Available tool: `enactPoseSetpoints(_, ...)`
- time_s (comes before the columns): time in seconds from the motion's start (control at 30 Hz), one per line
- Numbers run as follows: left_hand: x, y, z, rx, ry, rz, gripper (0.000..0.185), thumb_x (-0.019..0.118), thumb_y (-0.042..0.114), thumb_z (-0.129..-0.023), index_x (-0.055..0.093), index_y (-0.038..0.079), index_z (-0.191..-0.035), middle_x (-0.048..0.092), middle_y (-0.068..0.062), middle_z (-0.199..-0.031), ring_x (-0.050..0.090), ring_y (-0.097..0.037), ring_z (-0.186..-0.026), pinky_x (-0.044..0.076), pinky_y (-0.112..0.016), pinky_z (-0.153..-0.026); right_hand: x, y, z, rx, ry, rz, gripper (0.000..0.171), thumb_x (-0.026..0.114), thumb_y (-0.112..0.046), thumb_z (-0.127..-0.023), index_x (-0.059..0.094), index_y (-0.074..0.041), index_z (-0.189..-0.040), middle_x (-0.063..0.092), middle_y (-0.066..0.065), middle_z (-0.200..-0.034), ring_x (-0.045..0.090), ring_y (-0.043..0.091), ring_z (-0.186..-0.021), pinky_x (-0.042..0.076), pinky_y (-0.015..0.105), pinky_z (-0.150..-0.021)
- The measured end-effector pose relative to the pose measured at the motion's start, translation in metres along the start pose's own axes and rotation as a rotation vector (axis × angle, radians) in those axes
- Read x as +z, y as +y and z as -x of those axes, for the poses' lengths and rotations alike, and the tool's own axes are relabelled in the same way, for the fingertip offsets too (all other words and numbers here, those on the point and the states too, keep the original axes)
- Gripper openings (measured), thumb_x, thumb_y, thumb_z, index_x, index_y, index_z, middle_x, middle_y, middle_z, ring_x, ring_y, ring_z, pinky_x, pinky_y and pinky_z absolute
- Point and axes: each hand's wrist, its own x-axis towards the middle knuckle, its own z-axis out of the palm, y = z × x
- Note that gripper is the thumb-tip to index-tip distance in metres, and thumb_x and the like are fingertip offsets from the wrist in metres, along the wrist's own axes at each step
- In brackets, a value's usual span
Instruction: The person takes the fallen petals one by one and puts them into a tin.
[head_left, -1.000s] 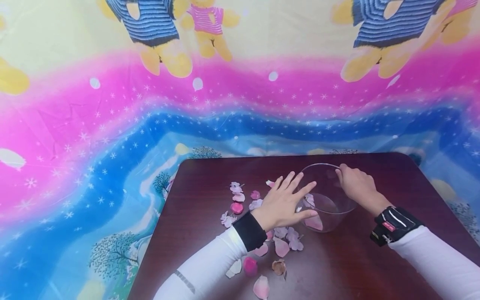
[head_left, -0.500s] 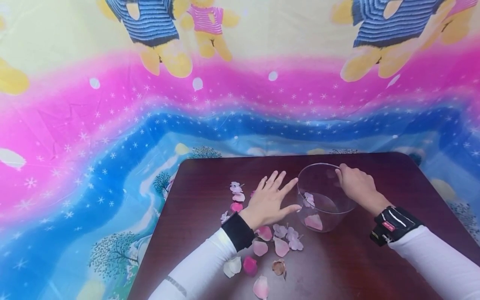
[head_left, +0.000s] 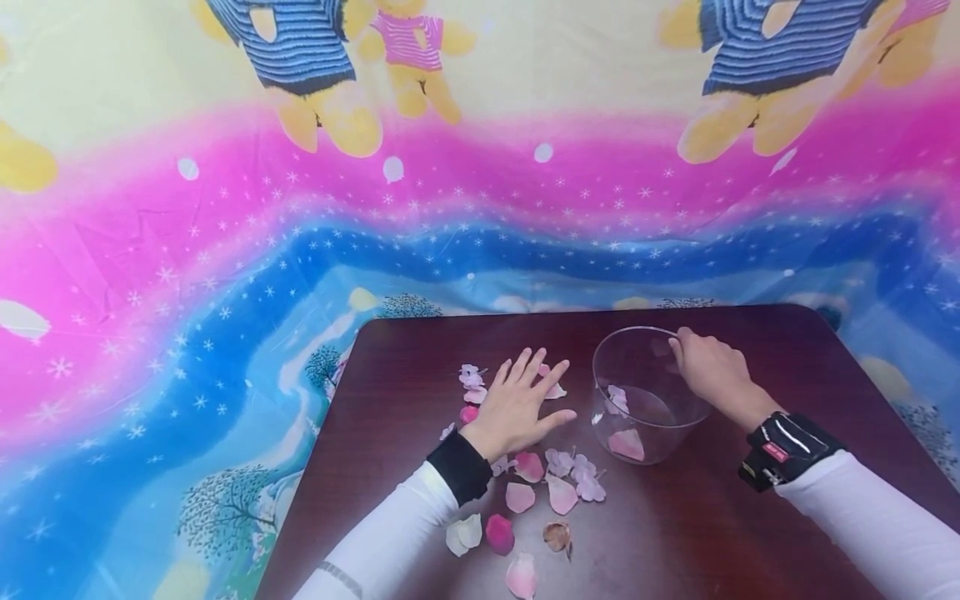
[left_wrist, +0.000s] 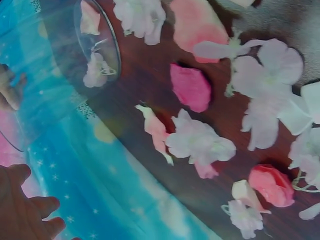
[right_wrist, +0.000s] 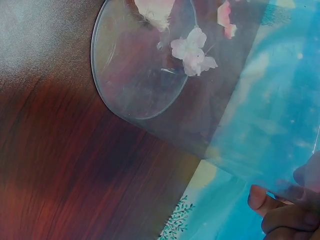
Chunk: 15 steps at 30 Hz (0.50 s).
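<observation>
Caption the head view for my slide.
Right hand grips a clear bowl; left hand spread over scattered petals and blossoms on a dark wood-grain table.

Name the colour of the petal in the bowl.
The petal is pale pink, clearest in the head view.

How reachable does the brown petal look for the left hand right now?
Yes, probably: the left hand looks empty, and the brown petal lies uncovered on the table. The right hand, gripping the bowl, is off to the side.

left hand (head_left: 513, 410) shifted leftward from clear bowl (head_left: 667, 442); gap now between them.
</observation>
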Motion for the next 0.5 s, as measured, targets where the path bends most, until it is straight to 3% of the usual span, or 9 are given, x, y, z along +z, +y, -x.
enactPoseSetpoints(0.5,0.02,-0.031,0.008,-0.062,-0.087,0.034,0.077,0.036,0.072,-0.097,0.015,0.037,-0.162,0.019,-0.011,-0.17,0.014,-0.032,-0.159,0.019,-0.055,-0.127,0.0,0.0,0.001,0.003,0.009,0.0,0.029,0.04,-0.026,-0.108,0.051,-0.002,-0.096,0.062,0.016,-0.073,0.065,0.044,-0.074,0.047,0.053,-0.056)
